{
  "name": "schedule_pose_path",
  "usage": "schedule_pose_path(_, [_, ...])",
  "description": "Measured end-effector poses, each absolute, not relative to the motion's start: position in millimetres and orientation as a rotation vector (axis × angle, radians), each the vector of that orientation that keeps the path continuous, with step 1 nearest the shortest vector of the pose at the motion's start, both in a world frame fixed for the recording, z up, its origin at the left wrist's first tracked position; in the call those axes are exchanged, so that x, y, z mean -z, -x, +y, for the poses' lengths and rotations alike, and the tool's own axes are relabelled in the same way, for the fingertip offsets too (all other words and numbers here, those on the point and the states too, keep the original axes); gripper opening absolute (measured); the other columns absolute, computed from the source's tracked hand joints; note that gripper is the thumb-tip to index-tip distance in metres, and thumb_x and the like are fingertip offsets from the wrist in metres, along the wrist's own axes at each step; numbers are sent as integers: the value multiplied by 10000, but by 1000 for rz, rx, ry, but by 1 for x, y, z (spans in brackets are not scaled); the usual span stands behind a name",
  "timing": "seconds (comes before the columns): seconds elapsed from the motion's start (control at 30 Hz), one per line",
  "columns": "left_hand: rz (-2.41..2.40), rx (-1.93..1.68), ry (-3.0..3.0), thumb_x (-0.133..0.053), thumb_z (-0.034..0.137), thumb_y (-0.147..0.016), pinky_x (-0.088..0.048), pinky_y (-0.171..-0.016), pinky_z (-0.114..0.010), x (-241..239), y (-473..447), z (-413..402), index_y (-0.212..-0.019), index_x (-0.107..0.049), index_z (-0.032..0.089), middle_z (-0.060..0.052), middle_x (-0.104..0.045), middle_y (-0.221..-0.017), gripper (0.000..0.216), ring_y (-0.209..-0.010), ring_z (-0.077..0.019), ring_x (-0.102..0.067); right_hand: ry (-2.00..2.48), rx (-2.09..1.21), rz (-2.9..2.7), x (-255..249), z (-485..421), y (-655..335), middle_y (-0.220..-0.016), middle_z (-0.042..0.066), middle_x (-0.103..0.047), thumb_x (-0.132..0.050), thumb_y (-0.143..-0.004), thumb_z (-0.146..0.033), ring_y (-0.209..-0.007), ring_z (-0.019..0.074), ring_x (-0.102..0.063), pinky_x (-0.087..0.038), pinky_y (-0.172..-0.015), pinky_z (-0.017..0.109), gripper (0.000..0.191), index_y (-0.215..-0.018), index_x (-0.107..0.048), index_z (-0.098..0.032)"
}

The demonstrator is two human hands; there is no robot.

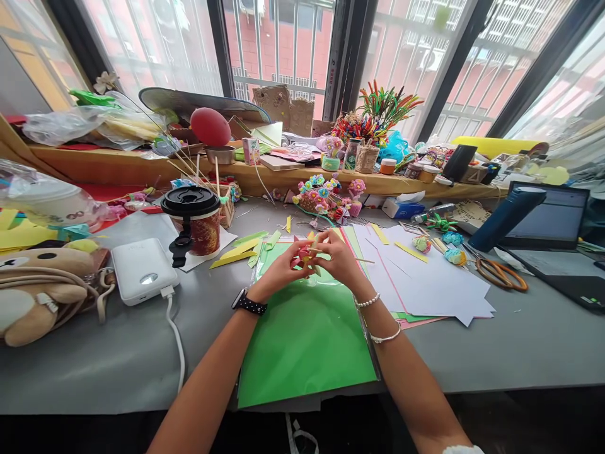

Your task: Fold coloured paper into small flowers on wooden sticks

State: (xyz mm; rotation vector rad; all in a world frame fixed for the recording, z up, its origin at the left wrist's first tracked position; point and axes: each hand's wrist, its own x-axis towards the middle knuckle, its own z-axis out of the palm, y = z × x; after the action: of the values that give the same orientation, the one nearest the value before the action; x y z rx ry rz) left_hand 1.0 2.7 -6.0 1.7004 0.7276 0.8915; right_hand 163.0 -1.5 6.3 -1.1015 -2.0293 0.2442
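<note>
Close together over the green sheet [307, 347], my left hand [282, 268] and my right hand [339, 260] are both closed on one small craft piece. It looks like a red and yellow paper flower [302, 253], largely covered by my fingers. From behind my right hand a thin wooden stick [365, 260] pokes out to the right. Whether it belongs to the flower I cannot tell. Strips of yellow-green paper [241, 249] lie left of my hands. White paper sheets [425, 287] spread out to the right, with small paper flowers [454, 255] at their far edge.
To the left stand a lidded paper cup [201, 230] and a white power bank [144, 271] with a cable. Orange-handled scissors [501, 274], a dark blue cylinder [508, 217] and a laptop [567, 221] are at right. Crafts crowd the back ledge [265, 180].
</note>
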Motion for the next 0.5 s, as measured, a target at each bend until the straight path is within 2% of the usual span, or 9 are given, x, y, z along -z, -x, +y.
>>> schedule_pose_path(0.13, [712,-926,-1680,-634,235,-659,-462,-768,-277,3,-2,0,-1131,-387,211,-64,-504,-1092,533,-910,-154,-558,1073,-230,-2003,-7,-1,-166,-985,43,-448,-645,-689,-291,-758,135,-494,-453,-727,319,105,-753,-667,-212])
schedule_pose_path(0.27, [703,-921,-1682,-634,232,-661,-450,-790,-281,3,-1,0,-1098,-402,206,-42,-525,-1017,495,-917,-154,-555,1039,-266,-2032,-8,-1,-167,-1101,51,-433,-638,-699,-264,-749,125,-494,-456,-717,317,99,-771,-669,-203])
schedule_pose_path(0.5, [735,-922,-1704,-626,234,-665,-464,-720,-259,5,-1,0,-1084,-411,208,-32,-510,-967,472,-834,-134,-568,1027,-259,-2030,-6,1,-167,-1082,58,-435,-605,-730,-284,-746,126,-498,-459,-713,320,125,-800,-672,-205])
